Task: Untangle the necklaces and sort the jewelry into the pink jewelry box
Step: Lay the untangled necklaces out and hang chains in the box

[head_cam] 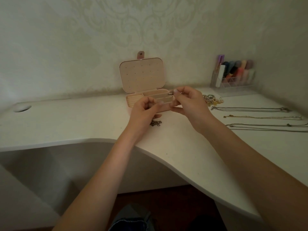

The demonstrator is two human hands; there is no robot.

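Both hands were raised just in front of the open pink rectangular jewelry box (pixel 143 90). The right hand (pixel 188 101) pinched a small silver metal clasp end (pixel 170 93) between thumb and forefinger, over the box's long compartments. The left hand (pixel 145 110), lower and nearer the person, had its fingers curled, seemingly pinching a thin chain too fine to make out. Directly beneath the left hand, a small dark tangled clump of chain (pixel 155 122) lay on the white curved desk (pixel 83 124). Behind the grip the box's lid stood upright, its pale inner panel dotted with small holes. Well to the right of the right hand lay three straightened necklaces (pixel 260 116), and just beyond that hand a gold-toned jewelry heap (pixel 212 100).
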